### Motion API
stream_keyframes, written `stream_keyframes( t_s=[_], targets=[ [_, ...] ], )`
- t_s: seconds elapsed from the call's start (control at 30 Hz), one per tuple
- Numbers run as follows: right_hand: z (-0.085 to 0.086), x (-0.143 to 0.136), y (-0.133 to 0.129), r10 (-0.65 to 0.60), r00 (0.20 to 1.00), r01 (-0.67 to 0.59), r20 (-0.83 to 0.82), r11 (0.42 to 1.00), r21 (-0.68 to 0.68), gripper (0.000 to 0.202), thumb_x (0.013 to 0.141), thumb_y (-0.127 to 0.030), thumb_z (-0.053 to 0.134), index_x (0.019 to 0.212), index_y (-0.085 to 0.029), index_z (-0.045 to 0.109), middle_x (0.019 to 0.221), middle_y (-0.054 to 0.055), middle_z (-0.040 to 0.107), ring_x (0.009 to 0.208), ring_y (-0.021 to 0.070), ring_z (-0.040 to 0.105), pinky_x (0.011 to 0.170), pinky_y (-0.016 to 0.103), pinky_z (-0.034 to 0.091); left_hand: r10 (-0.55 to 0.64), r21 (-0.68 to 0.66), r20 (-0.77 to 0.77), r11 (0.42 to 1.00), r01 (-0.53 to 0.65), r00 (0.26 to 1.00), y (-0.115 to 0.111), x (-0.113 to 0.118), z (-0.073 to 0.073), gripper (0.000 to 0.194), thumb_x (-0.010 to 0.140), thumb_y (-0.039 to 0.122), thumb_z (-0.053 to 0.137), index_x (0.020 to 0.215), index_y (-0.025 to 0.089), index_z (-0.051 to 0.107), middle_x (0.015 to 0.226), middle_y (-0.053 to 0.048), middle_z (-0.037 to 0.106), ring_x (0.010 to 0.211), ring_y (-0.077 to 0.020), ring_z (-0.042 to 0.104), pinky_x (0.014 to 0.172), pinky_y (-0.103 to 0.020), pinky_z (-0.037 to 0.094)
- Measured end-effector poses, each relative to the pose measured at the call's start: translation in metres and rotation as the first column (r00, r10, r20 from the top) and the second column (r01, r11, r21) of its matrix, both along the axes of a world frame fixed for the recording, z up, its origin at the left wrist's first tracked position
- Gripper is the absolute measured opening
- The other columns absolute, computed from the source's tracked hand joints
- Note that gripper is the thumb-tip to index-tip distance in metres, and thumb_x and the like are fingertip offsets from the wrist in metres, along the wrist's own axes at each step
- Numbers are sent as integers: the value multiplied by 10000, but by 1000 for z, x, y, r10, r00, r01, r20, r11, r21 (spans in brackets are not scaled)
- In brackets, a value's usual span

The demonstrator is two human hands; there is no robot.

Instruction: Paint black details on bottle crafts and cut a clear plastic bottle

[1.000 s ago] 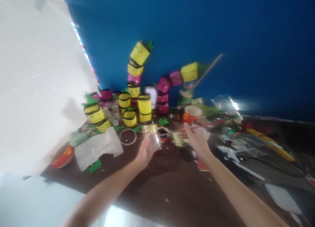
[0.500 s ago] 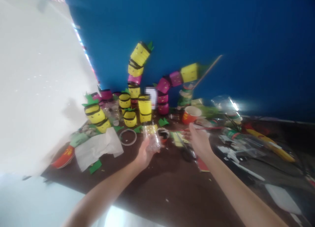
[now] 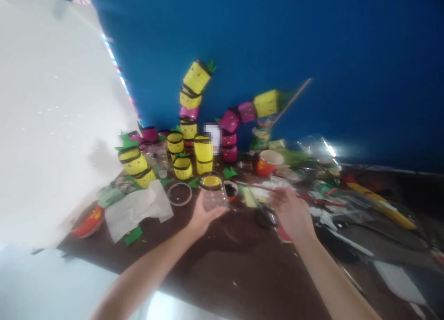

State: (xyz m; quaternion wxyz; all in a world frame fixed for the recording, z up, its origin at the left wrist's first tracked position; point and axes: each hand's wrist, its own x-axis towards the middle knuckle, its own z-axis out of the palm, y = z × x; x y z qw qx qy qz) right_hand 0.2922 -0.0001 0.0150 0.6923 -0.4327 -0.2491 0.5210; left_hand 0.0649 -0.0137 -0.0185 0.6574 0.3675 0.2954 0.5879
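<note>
My left hand [image 3: 204,214] is wrapped around a clear plastic cup [image 3: 214,197], which looks like a cut bottle section. A dark band runs round its rim, and yellow shows within the opening. To the right, my right hand [image 3: 290,211] is closed on a slim red paintbrush [image 3: 258,187]. The brush's far end points left toward a small paint cup [image 3: 231,190] with black inside, just beside the clear cup. Motion blurs the right fingers. Below that hand lie scissors [image 3: 266,217] and a red piece of paper [image 3: 285,234].
Yellow painted cups [image 3: 182,167] with black bands stand behind my hands. Curved stacks of yellow and magenta cups [image 3: 229,146] rise against the blue wall. A red paper cup [image 3: 270,163], a white cloth [image 3: 138,209], a clear ring [image 3: 179,194] and a yellow cutter [image 3: 381,204] lie around.
The clear cup has tipped so its dark-rimmed opening now faces me more. My right hand has moved right and slightly down, with the red paintbrush showing across it.
</note>
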Motion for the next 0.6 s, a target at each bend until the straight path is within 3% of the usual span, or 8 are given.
stream_keyframes(
  t_s=[0.17,0.37,0.53,0.6],
  targets=[
    [6,12,-20,-10,1000,8,5,983,182,251,609,-415,816,655,-216,669,611,-24,679,573,124,650,596,258,569,106,217,-157,974,-71,982,-1,3,0,627,524,311,863,1029,199,507,1044,-62,607,961,-211,605,868,-364,493],
    [26,12,-37,-54,967,-51,248,915,400,116,714,-338,750,700,-245,683,670,-6,698,552,139,659,596,281,576,105,267,-245,963,-37,964,1,-2,-5,645,564,274,850,1069,223,451,1047,-42,598,1009,-216,601,912,-378,460],
    [26,5,-52,-222,892,-1,394,869,494,66,778,-301,684,798,-243,707,735,40,710,601,193,683,527,315,557,191,294,-341,952,-88,921,7,-9,-9,769,552,345,855,1195,214,455,1161,-93,575,1112,-281,559,968,-437,425],
    [21,5,-57,-346,806,64,480,857,512,87,780,-318,677,798,-234,691,772,35,702,642,190,682,582,332,562,204,304,-359,948,-92,911,6,-10,-6,802,533,356,862,1207,218,450,1181,-93,567,1126,-289,554,976,-442,421]
  ],
)
